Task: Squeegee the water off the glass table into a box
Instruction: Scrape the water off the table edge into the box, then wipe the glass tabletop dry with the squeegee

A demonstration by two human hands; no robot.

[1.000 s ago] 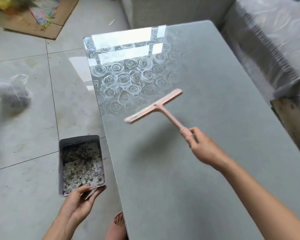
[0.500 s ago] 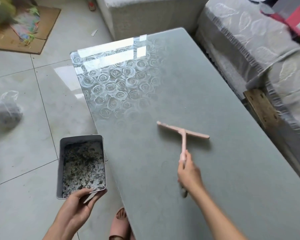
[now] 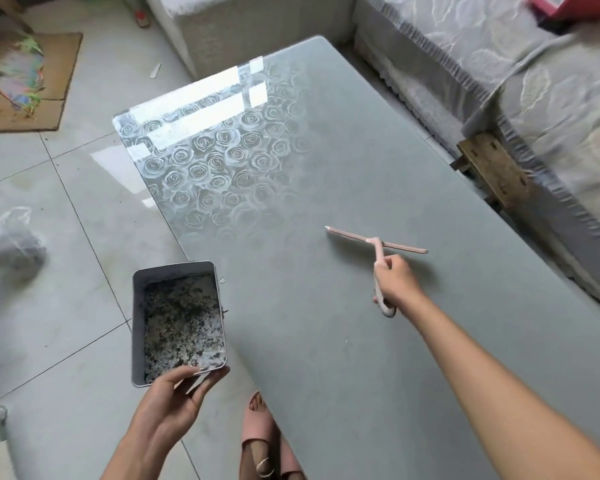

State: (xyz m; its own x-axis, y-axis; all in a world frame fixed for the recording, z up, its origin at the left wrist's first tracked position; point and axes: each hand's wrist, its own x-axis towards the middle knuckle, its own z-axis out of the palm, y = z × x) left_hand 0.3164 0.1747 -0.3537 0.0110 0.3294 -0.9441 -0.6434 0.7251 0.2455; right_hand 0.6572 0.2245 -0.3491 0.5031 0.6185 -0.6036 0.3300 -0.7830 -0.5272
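Beside the glass table's (image 3: 326, 358) left edge, the left hand (image 3: 168, 401) grasps the metal box (image 3: 138, 323) by its near rim. Farther on, the right hand (image 3: 397, 282) clasps the pink squeegee's (image 3: 378, 242) handle, its blade lying on the glass mid-table.

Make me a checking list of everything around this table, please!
Surface: frosted grey glass table with rose pattern, glare at the far end; water too faint to tell.
Job's things: pink T-shaped plastic squeegee, blade seemingly on the glass; grey rectangular metal box, dark speckled bits inside, held beside the table's edge.
Clutter: clear crumpled plastic bag and brown cardboard sheet with colourful scraps, on the pale tiled floor.
Hands: left hand holds the box's near end; right hand grips the squeegee's handle.
Cables: nothing seen.
Surroundings: grey patterned sofa, pink sandal by the table.
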